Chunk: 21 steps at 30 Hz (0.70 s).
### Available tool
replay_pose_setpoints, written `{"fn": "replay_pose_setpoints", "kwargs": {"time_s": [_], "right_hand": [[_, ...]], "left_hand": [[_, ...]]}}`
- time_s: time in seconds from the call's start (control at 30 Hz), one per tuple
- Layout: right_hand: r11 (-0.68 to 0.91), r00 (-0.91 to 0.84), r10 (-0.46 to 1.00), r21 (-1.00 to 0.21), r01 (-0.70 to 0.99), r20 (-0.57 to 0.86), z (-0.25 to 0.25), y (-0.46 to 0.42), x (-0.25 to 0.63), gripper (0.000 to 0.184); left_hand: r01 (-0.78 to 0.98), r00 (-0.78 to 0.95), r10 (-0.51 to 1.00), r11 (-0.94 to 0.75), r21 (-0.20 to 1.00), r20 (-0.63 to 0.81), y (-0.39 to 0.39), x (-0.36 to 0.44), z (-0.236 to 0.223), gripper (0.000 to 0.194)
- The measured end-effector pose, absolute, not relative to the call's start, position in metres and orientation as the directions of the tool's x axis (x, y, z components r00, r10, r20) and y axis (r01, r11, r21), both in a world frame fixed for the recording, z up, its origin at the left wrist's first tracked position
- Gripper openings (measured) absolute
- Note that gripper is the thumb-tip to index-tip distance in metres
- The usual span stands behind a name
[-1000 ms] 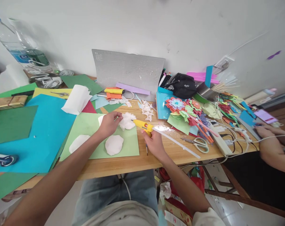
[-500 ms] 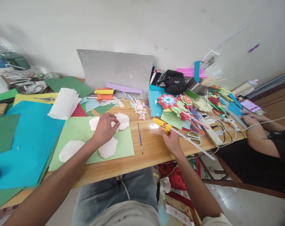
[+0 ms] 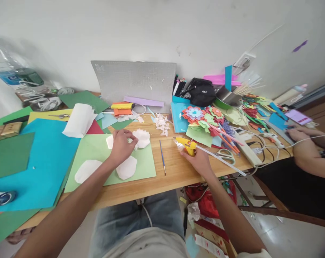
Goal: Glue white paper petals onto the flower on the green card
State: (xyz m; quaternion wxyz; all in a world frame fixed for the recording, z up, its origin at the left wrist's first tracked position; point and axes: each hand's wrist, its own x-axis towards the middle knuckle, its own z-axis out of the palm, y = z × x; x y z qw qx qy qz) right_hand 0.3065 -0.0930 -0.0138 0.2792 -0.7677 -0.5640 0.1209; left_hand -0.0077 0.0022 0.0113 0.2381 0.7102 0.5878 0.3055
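Note:
My left hand (image 3: 124,146) is over the light green sheet (image 3: 144,168), fingers curled into a pinch at the edge of a ruffled white paper flower (image 3: 142,139). Whatever lies between the fingertips is too small to make out. Two rounded white paper pieces lie nearer me: one (image 3: 126,167) below the hand, another (image 3: 87,171) by my forearm. A further white piece is partly covered by the hand. In my right hand (image 3: 200,161) is a yellow hot glue gun (image 3: 187,144), nozzle pointing left and a long clear glue stick (image 3: 223,161) sticking out behind.
A thin blue paintbrush (image 3: 162,157) lies between my hands. White paper scraps (image 3: 162,123) and a grey cutting mat (image 3: 135,80) are behind. To the right are paper flowers (image 3: 196,114), scissors (image 3: 226,156) and a power strip (image 3: 248,148) with cables. A co-worker's arm (image 3: 309,150) rests at far right.
The view has swung slightly left. My right hand has turned the glue gun a little, so more of its handle shows. My left hand stays pinched by the white flower.

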Motion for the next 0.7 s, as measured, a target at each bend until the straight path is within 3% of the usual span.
{"fn": "replay_pose_setpoints", "kwargs": {"time_s": [0.13,0.2,0.27,0.33,0.37,0.43,0.53,0.6,0.7], "right_hand": [[-0.164,0.318,0.938,-0.626,0.762,0.14,-0.013,-0.114,0.317,0.052],[-0.15,0.377,0.892,-0.624,0.767,0.248,-0.011,-0.136,0.316,0.047],[-0.134,0.434,0.763,-0.54,0.831,0.479,-0.007,-0.158,0.304,0.032],[-0.018,0.32,0.779,-0.49,0.872,0.54,-0.002,-0.168,0.28,0.022],[0.052,0.219,0.843,-0.479,0.876,0.492,0.001,-0.167,0.265,0.021],[0.039,0.103,0.944,-0.412,0.91,0.315,0.005,-0.15,0.232,0.022],[-0.059,0.076,0.993,-0.169,0.984,0.095,0.01,-0.108,0.195,0.026],[-0.068,0.068,0.998,-0.06,0.996,0.011,0.011,-0.087,0.183,0.02],[-0.065,0.065,0.997,0.007,0.998,-0.031,0.009,-0.078,0.182,0.024]], "left_hand": [[0.699,0.127,0.98,-0.199,0.687,0.154,0.003,-0.007,0.009,0.017],[0.703,0.126,0.979,-0.204,0.681,0.162,0.004,-0.006,0.007,0.017],[0.706,0.126,0.977,-0.209,0.677,0.169,0.004,-0.006,0.005,0.017],[0.706,0.128,0.978,-0.207,0.677,0.166,0.004,-0.005,0.004,0.017],[0.705,0.13,0.979,-0.204,0.68,0.159,0.004,-0.005,0.004,0.017],[0.706,0.126,0.982,-0.189,0.683,0.142,0.004,-0.004,0.004,0.017],[0.721,0.105,0.988,-0.156,0.675,0.116,0.003,-0.003,0.005,0.018],[0.729,0.096,0.991,-0.136,0.67,0.096,0.003,-0.002,0.006,0.018],[0.746,0.088,0.993,-0.118,0.655,0.078,0.002,-0.001,0.008,0.017]]}}
